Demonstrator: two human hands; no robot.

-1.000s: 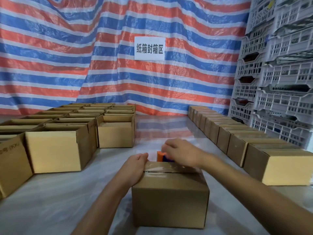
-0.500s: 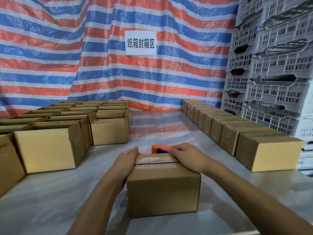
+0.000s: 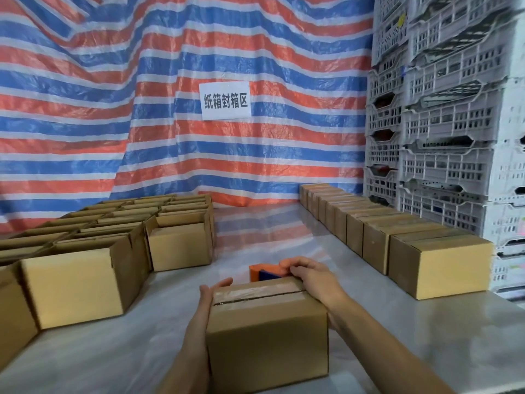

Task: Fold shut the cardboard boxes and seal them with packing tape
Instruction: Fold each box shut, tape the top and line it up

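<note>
Box point(image 3: 267, 331): bottom centre of the frame, on the table point(image 3: 426, 351), flaps shut.
Tape point(image 3: 255, 294): one strip along the top seam, so this box looks sealed.
Left hand point(image 3: 208, 300): released, fingers straight, palm flat against the box's left side.
Right hand point(image 3: 315, 282): grasping the box's right end, fingers bent over the far top corner; it opposes the left, probably to clamp the box for lifting.
Dispenser point(image 3: 264, 273): orange and blue, just behind the box, within reach.
Open boxes point(image 3: 74, 280): left of the frame, flaps up, awaiting closing.
Sealed boxes point(image 3: 437, 263): a row at the right, likely this box's destination.
</note>
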